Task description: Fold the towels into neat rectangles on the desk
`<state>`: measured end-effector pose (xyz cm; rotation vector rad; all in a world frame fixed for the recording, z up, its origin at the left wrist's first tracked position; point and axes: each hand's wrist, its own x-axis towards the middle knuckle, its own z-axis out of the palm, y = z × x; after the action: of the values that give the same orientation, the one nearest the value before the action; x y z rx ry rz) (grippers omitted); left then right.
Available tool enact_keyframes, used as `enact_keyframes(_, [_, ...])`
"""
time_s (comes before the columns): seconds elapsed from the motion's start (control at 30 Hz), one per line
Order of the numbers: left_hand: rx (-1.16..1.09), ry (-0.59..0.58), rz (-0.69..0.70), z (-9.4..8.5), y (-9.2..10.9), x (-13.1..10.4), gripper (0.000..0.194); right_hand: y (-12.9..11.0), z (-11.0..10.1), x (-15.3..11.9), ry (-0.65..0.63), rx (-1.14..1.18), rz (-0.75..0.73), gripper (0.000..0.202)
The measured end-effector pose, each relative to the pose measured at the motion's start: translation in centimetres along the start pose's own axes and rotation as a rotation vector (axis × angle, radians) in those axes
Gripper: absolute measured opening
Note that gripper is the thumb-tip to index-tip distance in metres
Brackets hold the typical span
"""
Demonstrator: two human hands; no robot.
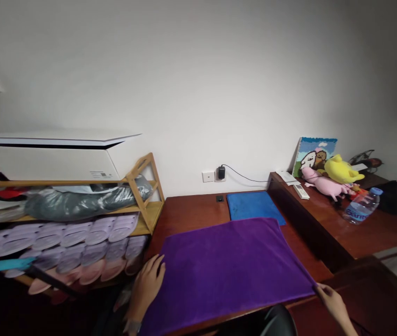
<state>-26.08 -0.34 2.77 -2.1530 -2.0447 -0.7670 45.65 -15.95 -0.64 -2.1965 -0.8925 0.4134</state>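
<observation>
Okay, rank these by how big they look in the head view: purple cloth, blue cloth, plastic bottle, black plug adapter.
1. Purple cloth
2. Blue cloth, visible part
3. Plastic bottle
4. Black plug adapter

Left: wooden rack (152,215); white box (51,163) on top. Shelf below, a grey plastic-wrapped bundle (82,205). Lower, lilac slippers (95,231) in a row; pink slippers (91,272) further down. Turquoise object (4,266) at lower left, blurred, identity unclear. Pale wall (191,93) behind: socket plate (208,177), black adapter (221,172) beside it, thin cable (247,176) running right. Higher counter (352,242) at right: cartoon picture (315,151) tilted back, white remote (301,192), pink plush (326,185), yellow plush (341,169) touching it, clear bottle (362,207) with blue cap.
</observation>
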Motion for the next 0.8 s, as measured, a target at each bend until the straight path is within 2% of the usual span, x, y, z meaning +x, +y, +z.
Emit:
enact_keyframes(0.07, [0.068, -0.032, 0.048, 2.1, 0.8, 1.8, 0.063, 0.2, -0.1, -0.1, -0.045, -0.036, 0.014, 0.039])
enact_keyframes(0.17, [0.149, -0.09, 0.07, 4.8, 0.2, 2.5, 0.064, -2.0, 1.4, -0.2, 0.08, -0.14, -0.189, 0.051])
enact_keyframes(0.23, [0.171, -0.125, 0.078, 5.7, -0.6, 2.3, 0.065, -5.1, 3.9, -0.3, 0.108, -0.171, -0.395, 0.06])
enact_keyframes(0.33, [0.194, -0.15, 0.101, 5.8, -1.6, 1.9, 0.066, -9.9, 8.7, -0.8, -0.036, -0.245, -0.612, 0.065])
enact_keyframes(0.4, [0.21, -0.157, 0.108, 5.4, -2.1, 1.7, 0.066, -11.6, 11.4, -1.7, -0.14, -0.357, -0.663, 0.065])
enact_keyframes(0.5, [0.222, -0.16, 0.101, 4.7, -3.2, 1.7, 0.066, -11.0, 13.5, -3.5, -0.212, -0.504, -0.646, 0.066])
enact_keyframes(0.63, [0.214, -0.147, 0.148, 4.4, -4.6, 1.8, 0.065, -8.3, 13.1, -5.8, -0.197, -0.56, -0.63, 0.065])
enact_keyframes(0.73, [0.211, -0.128, 0.193, 4.4, -4.2, 2.3, 0.063, -7.9, 12.5, -6.0, -0.187, -0.571, -0.612, 0.064])
enact_keyframes(0.8, [0.199, -0.12, 0.214, 4.5, -2.8, 2.9, 0.061, -9.0, 12.5, -5.0, -0.169, -0.578, -0.607, 0.064])
